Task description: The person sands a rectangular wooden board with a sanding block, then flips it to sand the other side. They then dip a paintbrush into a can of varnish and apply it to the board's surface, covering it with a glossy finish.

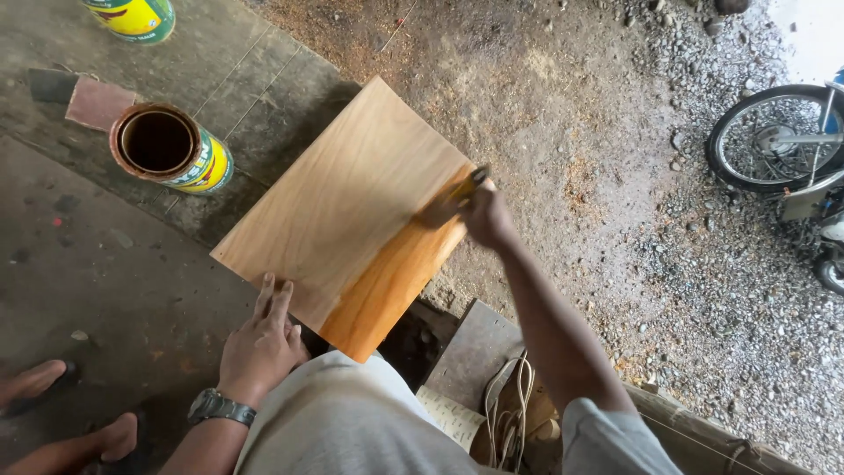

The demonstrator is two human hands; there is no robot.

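The wooden board [338, 198] fills the middle of the frame, lying tilted over the concrete floor [105, 264], most of it pale and dry, with a darker, wet orange band along its lower right edge. I judge I am midway through coating it: that one strip is done and the broad pale area toward the upper left remains bare. The next stroke calls for laying the brush beside the wet band, along the grain, so the edges blend. At the upper left stands an open tin can [169, 148], well apart from the board. My left hand [259, 343] rests flat at the board's lower edge, fingers spread and open, steadying it, wrist bent back. My right arm reaches across from the lower right, and my right hand [485, 215] is closed around the brush [453, 195], bristles on the board near its right corner.
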